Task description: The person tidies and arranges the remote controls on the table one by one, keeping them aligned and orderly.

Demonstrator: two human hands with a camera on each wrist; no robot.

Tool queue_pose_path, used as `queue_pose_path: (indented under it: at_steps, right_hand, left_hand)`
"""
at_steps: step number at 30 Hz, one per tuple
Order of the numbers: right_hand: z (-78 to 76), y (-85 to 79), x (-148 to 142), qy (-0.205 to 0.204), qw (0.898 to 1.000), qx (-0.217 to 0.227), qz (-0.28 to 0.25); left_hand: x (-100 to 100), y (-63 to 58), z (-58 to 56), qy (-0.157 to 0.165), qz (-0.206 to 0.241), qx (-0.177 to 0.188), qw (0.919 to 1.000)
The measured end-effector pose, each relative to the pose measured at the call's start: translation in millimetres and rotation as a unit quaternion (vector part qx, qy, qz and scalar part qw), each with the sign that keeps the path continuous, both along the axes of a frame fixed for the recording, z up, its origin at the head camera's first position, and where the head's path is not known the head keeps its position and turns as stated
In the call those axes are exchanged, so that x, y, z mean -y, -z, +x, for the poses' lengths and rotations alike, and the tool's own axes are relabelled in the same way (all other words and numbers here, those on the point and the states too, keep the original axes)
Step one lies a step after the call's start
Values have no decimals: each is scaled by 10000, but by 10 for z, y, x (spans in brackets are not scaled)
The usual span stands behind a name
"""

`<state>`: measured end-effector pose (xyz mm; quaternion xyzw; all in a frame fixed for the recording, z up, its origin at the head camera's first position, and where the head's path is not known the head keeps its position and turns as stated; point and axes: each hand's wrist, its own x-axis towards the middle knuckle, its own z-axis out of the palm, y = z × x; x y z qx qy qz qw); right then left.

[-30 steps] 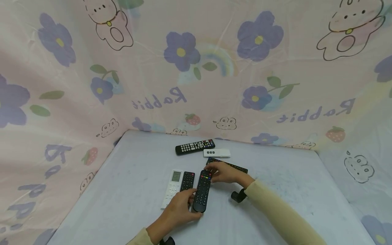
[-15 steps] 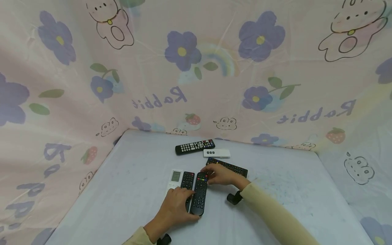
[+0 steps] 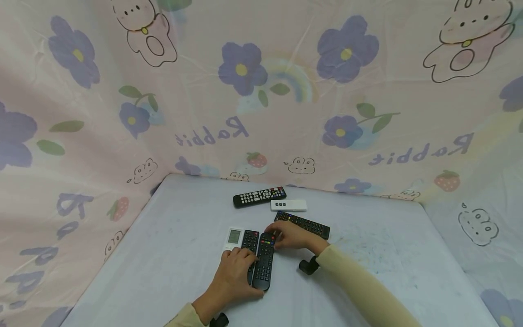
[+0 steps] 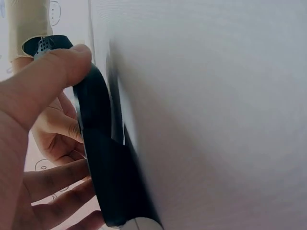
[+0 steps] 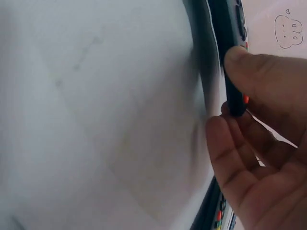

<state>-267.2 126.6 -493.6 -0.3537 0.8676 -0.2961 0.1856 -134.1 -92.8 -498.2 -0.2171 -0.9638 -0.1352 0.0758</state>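
Note:
In the head view a black remote control [image 3: 263,265] with coloured buttons lies lengthwise between my hands. My left hand [image 3: 234,274] holds it at the near end, thumb [image 4: 79,60] against that end and fingers along the left side. My right hand [image 3: 293,236] pinches its far end between thumb [image 5: 240,62] and fingers, as the right wrist view shows. A second black remote [image 3: 250,240] sits close along its left side, partly under my left fingers. Left of that is a white remote with a screen [image 3: 234,236], its lower part hidden by my left hand.
Behind my right hand another black remote [image 3: 310,225] lies slantwise. Farther back are a small white remote [image 3: 288,205] and a black remote with pale buttons [image 3: 259,196]. A white table [image 3: 171,254] carries them, enclosed by a patterned curtain [image 3: 286,113].
Both hands have brought the black remote left and slightly nearer, up beside the second black remote. My left fingers now reach over more of the white remote. The remotes behind stay put.

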Motion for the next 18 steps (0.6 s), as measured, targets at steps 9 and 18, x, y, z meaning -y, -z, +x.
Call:
queue_pose_path:
  at_steps: [9, 18]
  right_hand:
    - [-5, 14, 42, -12, 10000, -48, 1]
    - [-23, 44, 65, -20, 9996, -220, 184]
  left_hand:
    - [-4, 17, -7, -46, -35, 61, 10000]
    - [-14, 25, -6, -95, -44, 10, 9999]
